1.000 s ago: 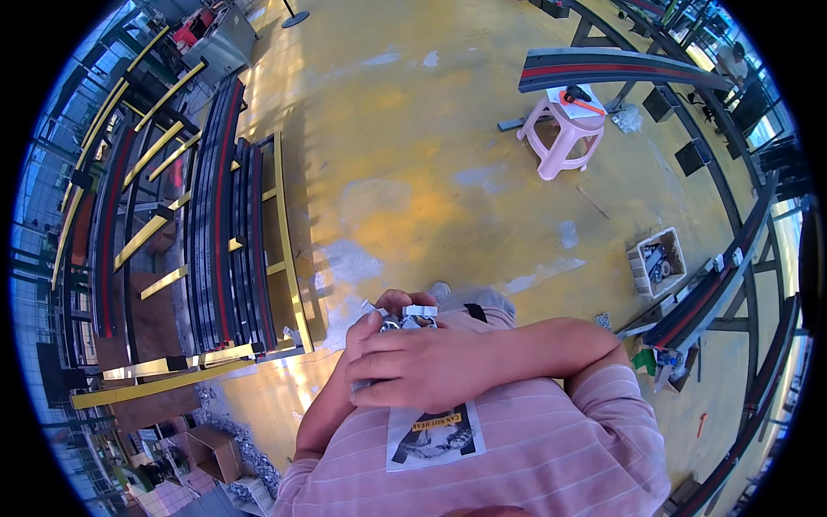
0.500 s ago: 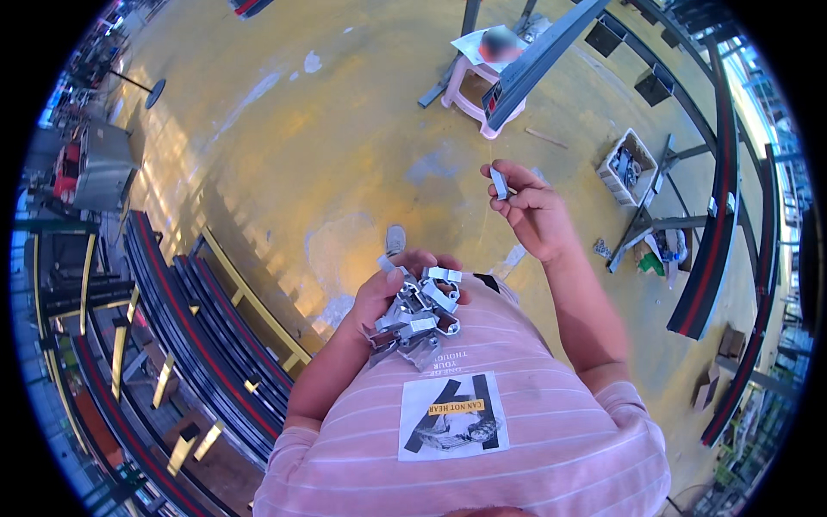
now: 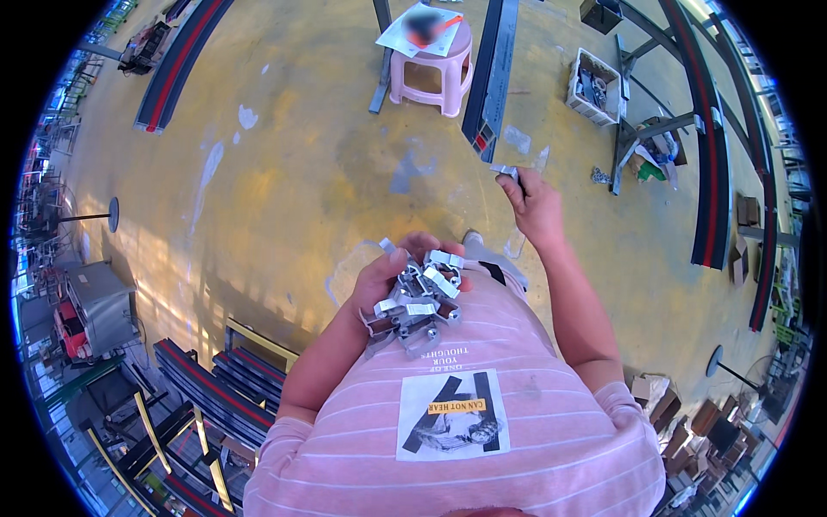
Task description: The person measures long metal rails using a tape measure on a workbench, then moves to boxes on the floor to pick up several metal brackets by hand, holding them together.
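Note:
Against my striped shirt, my left hand [image 3: 377,277] cradles a heap of small silver metal clips [image 3: 419,302], its fingers curled around the far side. Several clips are bent pieces with holes or bolts in them. Farther out to the right, my right hand [image 3: 540,207] pinches a single metal clip [image 3: 505,171] between thumb and fingers. That clip is just short of the near end of a long dark metal profile [image 3: 488,103], whose end face shows a red patch. Whether clip and profile touch, I cannot tell.
A pink plastic stool [image 3: 431,79] with papers on it stands left of the profile. Right of it sits a white crate [image 3: 594,86] of parts. Long red-striped profiles [image 3: 708,189] run along the right; more profiles [image 3: 215,383] lie stacked at the lower left, near a grey cabinet [image 3: 102,297].
The view has swung right and I am nearer the profile's end. My right hand has turned, its back now up, and brought its clip close to that end. The left hand still holds the heap.

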Motion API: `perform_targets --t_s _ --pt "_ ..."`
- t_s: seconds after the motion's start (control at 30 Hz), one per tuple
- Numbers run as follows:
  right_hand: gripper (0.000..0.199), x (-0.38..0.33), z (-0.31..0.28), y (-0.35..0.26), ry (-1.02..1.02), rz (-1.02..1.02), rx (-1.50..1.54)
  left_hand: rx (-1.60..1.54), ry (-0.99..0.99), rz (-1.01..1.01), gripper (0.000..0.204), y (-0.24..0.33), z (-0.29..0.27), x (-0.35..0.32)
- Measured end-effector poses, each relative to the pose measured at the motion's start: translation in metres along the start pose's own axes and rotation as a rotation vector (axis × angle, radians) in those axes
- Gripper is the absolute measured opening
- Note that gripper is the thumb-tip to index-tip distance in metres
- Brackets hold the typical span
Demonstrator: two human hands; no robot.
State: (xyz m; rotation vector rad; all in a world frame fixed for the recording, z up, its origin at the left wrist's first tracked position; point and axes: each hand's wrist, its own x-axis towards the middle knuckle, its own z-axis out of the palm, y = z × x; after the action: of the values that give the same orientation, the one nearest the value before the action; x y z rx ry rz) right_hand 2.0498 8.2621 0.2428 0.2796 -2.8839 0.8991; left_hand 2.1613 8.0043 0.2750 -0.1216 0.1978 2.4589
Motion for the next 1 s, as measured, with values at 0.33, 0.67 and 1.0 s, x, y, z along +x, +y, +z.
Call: perform_targets --t_s 0.33,0.67,1.0 --pt "0.019 0.031 -0.032 -0.034 0.182 -0.326 -0.156 0.059 -0.017 0.032 0.050 0.019 0.004 0.020" --pt "0.022 0.051 -0.049 -0.042 -0.041 -0.134 -0.102 0.021 -0.033 0.024 0.049 0.019 0.002 0.026" --pt "0.033 0.077 -0.053 -0.038 -0.125 0.091 -0.115 0.012 -0.061 0.022 0.051 0.012 0.000 0.022"
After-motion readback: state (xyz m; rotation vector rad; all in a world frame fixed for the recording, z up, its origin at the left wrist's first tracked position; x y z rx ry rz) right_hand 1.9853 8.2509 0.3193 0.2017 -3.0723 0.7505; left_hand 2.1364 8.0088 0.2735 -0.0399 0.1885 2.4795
